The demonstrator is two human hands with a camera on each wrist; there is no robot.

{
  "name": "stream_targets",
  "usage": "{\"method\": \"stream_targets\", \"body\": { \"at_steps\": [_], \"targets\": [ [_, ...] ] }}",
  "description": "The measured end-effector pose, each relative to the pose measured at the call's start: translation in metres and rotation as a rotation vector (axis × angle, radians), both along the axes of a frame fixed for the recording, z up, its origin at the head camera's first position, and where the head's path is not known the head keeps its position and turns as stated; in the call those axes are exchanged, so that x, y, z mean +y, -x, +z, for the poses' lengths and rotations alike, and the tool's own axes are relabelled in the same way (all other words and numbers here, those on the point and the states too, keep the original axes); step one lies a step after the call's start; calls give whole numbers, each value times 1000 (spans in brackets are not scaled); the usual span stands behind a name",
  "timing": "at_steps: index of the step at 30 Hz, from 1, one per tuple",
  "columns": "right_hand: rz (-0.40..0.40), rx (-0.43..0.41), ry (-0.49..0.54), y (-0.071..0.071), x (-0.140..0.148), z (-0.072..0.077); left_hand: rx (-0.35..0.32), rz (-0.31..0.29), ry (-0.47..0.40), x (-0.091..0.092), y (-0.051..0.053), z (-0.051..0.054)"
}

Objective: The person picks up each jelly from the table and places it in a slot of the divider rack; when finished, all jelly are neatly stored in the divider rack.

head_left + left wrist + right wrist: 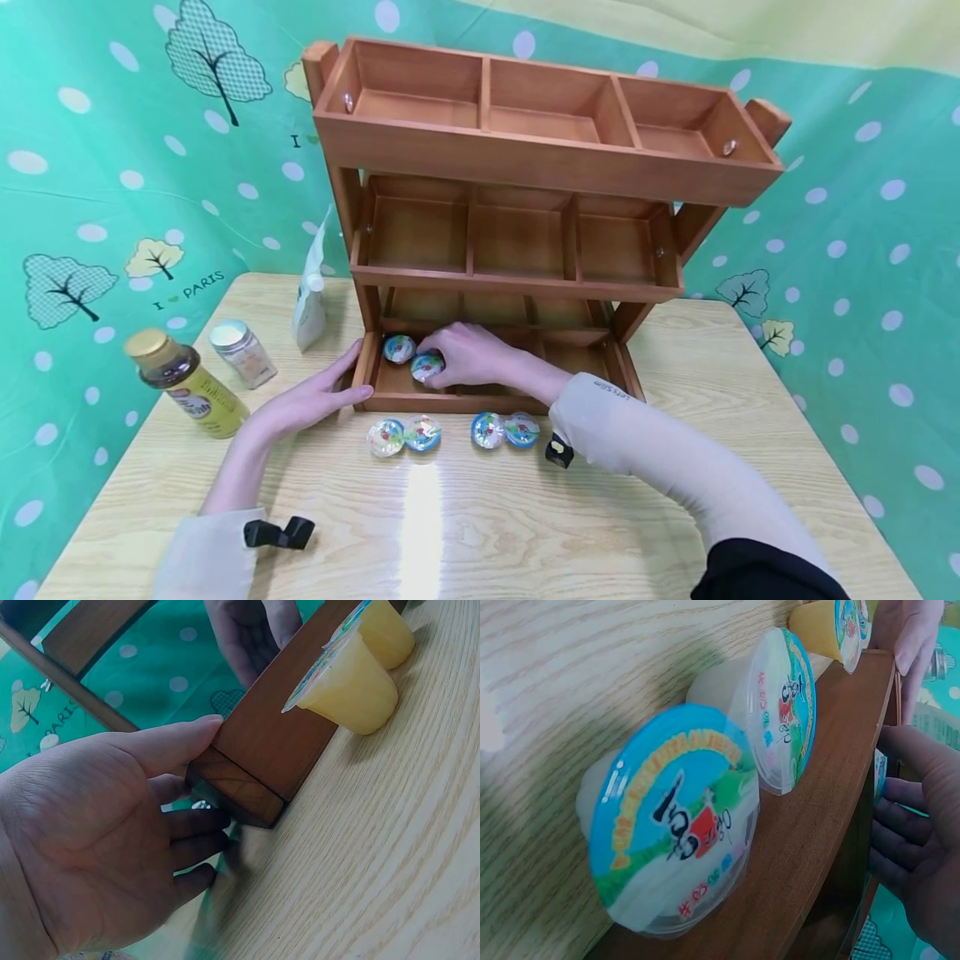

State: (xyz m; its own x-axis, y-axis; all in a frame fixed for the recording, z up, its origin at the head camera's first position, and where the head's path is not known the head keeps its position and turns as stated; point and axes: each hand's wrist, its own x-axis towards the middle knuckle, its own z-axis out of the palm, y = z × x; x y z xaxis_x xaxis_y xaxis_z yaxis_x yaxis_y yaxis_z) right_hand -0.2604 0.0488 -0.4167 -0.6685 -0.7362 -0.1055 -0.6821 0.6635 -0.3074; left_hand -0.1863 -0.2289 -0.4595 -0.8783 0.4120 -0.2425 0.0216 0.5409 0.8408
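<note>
My right hand (480, 358) reaches into the left compartment of the wooden rack's (438, 403) bottom tier and pinches a jelly cup (426, 367) with a blue printed lid. Another jelly cup (399, 348) sits just left of it in that compartment. Against the tray's left front corner rests my left hand (311, 400), thumb on the front edge, fingers along the outer side. Two yellow jelly cups (352, 690) stand on the table before the tray. Farther right are two whitish ones, a near cup (682, 825) and a cup behind it (780, 712), lids tilted.
Above rise the rack's middle tier (517, 283) and top tier (547, 158), each divided into three compartments. On the left of the table (480, 525) stand a gold-capped bottle (198, 396), a small lidded jar (243, 354) and a white pouch (309, 308). Patterned green cloth (847, 250) hangs behind.
</note>
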Motion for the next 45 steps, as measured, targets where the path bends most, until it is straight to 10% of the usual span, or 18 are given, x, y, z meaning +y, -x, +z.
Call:
{"method": "stream_targets", "body": {
  "at_steps": [26, 45],
  "targets": [
    [31, 31, -62, -1, -4, 1, 6, -1, -2, 0, -1, 1],
    [-180, 17, 670, -65, 80, -8, 1, -7, -6, 2, 1, 2]
  ]
}}
